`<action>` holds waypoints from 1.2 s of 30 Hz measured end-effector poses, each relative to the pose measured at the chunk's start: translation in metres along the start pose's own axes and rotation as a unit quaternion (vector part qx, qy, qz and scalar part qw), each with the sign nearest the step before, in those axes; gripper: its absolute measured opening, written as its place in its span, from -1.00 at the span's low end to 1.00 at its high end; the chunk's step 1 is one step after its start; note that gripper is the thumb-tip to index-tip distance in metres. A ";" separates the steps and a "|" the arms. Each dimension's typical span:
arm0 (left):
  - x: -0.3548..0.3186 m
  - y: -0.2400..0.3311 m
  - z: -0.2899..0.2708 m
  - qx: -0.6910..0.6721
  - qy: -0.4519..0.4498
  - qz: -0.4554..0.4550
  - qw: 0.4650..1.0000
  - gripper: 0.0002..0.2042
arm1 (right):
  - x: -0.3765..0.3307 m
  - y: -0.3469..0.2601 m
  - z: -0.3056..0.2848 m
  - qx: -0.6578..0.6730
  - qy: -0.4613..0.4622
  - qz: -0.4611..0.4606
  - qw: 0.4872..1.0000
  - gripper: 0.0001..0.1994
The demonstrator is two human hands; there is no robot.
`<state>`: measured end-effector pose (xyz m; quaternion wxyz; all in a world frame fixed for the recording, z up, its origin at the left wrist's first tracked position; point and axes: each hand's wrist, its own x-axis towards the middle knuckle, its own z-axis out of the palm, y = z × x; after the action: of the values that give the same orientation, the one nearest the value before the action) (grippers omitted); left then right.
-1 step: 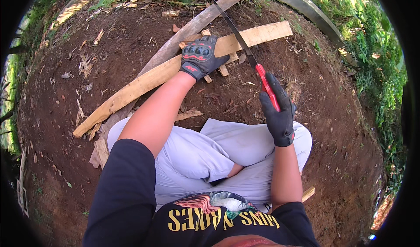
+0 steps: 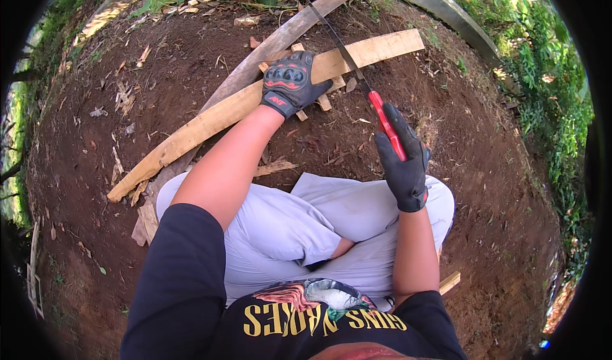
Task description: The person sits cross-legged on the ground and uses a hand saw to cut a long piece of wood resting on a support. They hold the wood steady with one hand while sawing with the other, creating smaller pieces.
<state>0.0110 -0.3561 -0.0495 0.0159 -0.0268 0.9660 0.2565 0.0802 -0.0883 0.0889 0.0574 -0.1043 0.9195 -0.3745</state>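
The right hand (image 2: 403,162), gloved, wraps its fingers tight around the red handle of a handsaw (image 2: 363,83), whose blade runs up and left across the pale plank (image 2: 255,102). The left hand (image 2: 290,83) presses flat on that plank, which lies slantwise on bare soil (image 2: 484,169).

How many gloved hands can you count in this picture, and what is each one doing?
2. The left hand, in a black glove, presses down on the pale plank lying on the soil. The right hand, also gloved, grips the red handle of a saw crossing that plank.
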 end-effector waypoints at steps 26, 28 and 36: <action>0.004 0.009 -0.013 0.084 -0.056 0.004 0.995 -0.07 | 0.025 -0.008 -0.008 0.083 0.038 -0.056 0.994 -0.52; 0.005 0.015 -0.017 0.055 -0.085 -0.032 0.994 -0.07 | 0.025 -0.005 -0.010 0.100 0.031 -0.036 0.994 -0.53; 0.010 0.002 -0.014 0.078 -0.053 0.024 0.995 -0.14 | 0.029 0.005 -0.007 0.158 0.086 -0.015 0.984 -0.56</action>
<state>0.0004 -0.3614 -0.0369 0.0633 0.0114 0.9813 0.1815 0.0501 -0.0868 0.0901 -0.0114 -0.0751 0.8488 -0.5232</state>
